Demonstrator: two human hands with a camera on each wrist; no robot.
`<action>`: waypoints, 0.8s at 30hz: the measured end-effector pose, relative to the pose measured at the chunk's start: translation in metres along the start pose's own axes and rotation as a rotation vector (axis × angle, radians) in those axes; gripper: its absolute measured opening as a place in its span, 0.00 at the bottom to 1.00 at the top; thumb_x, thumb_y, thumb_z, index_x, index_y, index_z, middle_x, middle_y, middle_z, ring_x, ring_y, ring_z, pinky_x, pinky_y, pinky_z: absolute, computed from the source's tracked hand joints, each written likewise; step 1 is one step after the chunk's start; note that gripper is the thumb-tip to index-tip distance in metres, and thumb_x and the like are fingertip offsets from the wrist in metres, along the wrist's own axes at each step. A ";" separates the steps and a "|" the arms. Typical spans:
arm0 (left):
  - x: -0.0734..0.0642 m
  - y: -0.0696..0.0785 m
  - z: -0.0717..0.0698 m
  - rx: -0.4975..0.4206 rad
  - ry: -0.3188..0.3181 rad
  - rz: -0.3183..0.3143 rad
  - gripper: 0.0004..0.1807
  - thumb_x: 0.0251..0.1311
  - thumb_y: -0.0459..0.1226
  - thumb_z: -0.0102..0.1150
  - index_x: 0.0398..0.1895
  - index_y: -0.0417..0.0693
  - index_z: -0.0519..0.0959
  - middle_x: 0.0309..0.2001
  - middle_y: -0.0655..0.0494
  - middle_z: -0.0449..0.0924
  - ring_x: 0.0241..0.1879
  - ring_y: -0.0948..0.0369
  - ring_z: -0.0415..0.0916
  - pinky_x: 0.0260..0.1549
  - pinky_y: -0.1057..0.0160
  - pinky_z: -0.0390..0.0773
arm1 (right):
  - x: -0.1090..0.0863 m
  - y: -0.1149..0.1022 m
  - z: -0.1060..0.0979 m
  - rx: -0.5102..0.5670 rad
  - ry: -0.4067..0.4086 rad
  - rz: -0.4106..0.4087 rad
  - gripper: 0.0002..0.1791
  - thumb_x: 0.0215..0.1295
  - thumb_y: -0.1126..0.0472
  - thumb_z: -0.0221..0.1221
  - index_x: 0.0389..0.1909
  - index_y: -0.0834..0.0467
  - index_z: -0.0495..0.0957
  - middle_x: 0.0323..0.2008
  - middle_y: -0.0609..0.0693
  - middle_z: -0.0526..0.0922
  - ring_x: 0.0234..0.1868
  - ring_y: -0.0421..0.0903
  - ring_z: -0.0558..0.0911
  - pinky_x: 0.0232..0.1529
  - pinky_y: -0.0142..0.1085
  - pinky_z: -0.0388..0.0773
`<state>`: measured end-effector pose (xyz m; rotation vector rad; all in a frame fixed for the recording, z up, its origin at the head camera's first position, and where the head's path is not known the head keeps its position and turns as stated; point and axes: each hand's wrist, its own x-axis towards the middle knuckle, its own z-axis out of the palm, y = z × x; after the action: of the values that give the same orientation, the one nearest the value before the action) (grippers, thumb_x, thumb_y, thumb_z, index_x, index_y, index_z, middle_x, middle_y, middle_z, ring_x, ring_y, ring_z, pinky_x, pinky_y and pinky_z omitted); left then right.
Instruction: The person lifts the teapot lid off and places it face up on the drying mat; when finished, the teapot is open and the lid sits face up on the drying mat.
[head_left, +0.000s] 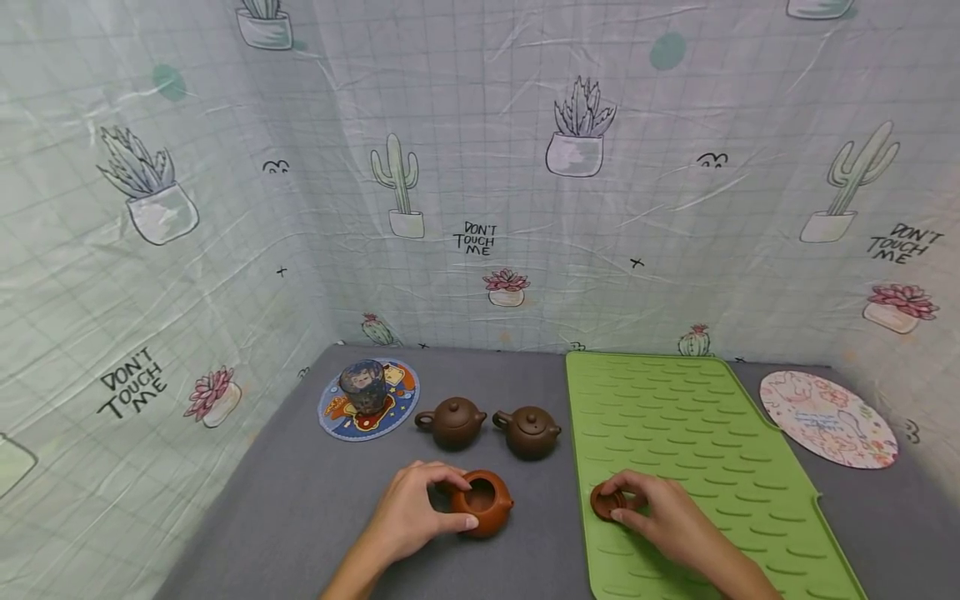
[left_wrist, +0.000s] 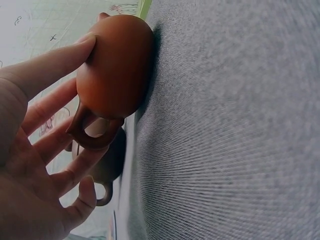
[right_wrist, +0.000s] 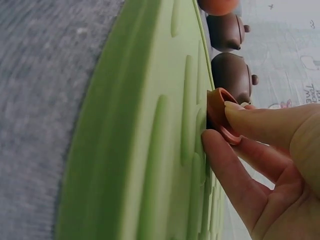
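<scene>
An orange-brown clay teapot (head_left: pixel 495 523) without its lid sits on the grey cloth, its dark opening facing up and its spout to the right. My left hand (head_left: pixel 408 512) holds it between thumb and fingers from the left. In the left wrist view the thumb presses the teapot's side (left_wrist: pixel 117 65), and the handle (left_wrist: pixel 95 137) lies near the other fingers. Over the green mat, my right hand (head_left: pixel 663 512) pinches the small reddish-brown lid (head_left: pixel 598 502), hollow side showing. The right wrist view has the lid (right_wrist: pixel 216 107) tilted close to the mat; contact with it is hard to tell.
Two dark brown lidded teapots, a left one (head_left: pixel 453 425) and a right one (head_left: pixel 531 435), stand behind the orange one. A dark patterned cup (head_left: pixel 363 387) rests on a round blue mat (head_left: pixel 405 400). Right of the green mat (head_left: pixel 660 408) lies a pink patterned oval (head_left: pixel 828 421).
</scene>
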<state>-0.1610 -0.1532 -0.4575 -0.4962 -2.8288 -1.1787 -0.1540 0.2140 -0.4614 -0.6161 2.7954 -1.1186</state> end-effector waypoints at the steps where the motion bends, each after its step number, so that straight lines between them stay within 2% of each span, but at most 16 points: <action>1: 0.000 0.000 0.000 -0.001 -0.002 -0.002 0.19 0.39 0.52 0.83 0.36 0.63 0.88 0.46 0.70 0.89 0.45 0.66 0.79 0.48 0.60 0.77 | -0.001 0.000 0.000 -0.004 0.000 -0.001 0.14 0.58 0.65 0.71 0.44 0.49 0.84 0.44 0.48 0.90 0.34 0.28 0.83 0.34 0.29 0.79; 9: 0.001 0.004 -0.003 0.024 -0.035 -0.048 0.19 0.38 0.52 0.84 0.35 0.62 0.88 0.44 0.71 0.88 0.44 0.65 0.79 0.46 0.62 0.76 | 0.001 -0.006 -0.003 -0.040 -0.036 0.012 0.12 0.59 0.64 0.71 0.42 0.50 0.83 0.43 0.47 0.89 0.31 0.27 0.81 0.34 0.29 0.77; 17: 0.008 0.012 -0.008 0.086 -0.097 -0.071 0.19 0.36 0.50 0.84 0.33 0.61 0.86 0.38 0.70 0.84 0.40 0.65 0.75 0.40 0.62 0.73 | 0.007 -0.008 -0.007 0.006 -0.111 0.006 0.10 0.59 0.66 0.71 0.39 0.53 0.81 0.42 0.49 0.89 0.30 0.30 0.83 0.31 0.28 0.77; 24: 0.019 0.021 -0.010 0.170 -0.150 -0.035 0.20 0.35 0.49 0.85 0.31 0.59 0.83 0.37 0.66 0.82 0.40 0.62 0.74 0.41 0.56 0.72 | 0.017 -0.010 -0.016 -0.039 -0.156 -0.006 0.11 0.56 0.65 0.73 0.35 0.52 0.80 0.41 0.47 0.90 0.43 0.46 0.90 0.34 0.30 0.79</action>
<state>-0.1734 -0.1413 -0.4328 -0.5484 -3.0409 -0.9309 -0.1694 0.2113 -0.4412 -0.6847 2.6899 -0.9738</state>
